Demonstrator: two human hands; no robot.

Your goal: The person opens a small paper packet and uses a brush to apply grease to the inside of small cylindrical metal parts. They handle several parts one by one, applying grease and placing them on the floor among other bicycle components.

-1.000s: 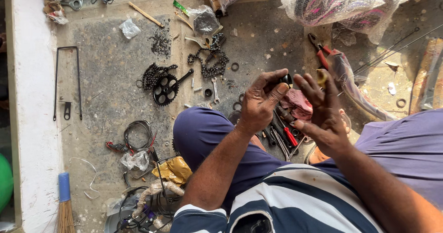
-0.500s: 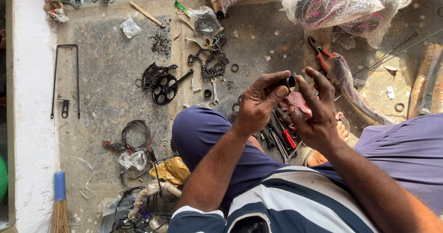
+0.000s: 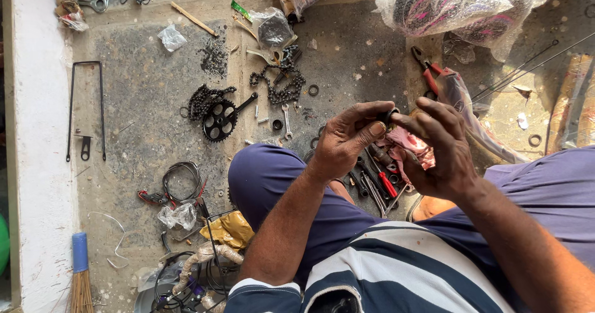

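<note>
My left hand [image 3: 344,141] and my right hand [image 3: 437,149] meet in front of me, above my knees. Between their fingertips they pinch a small dark ring-shaped metal part [image 3: 390,114]. A pink rag [image 3: 409,145] lies under my right hand; whether that hand grips it I cannot tell. Below the hands, on the ground between my legs, lie several hand tools [image 3: 379,180], one with a red handle.
On the greasy concrete floor lie a black chainring with crank [image 3: 222,120], bicycle chains [image 3: 277,85], a small spanner [image 3: 286,114], red-handled pliers [image 3: 427,69], a bent black metal rod [image 3: 86,108], coiled cables [image 3: 181,181], plastic-wrapped bundles [image 3: 460,4] and a broom [image 3: 79,273].
My right hand has closed in on the left, so both now pinch the small part together. The view has shifted slightly.
</note>
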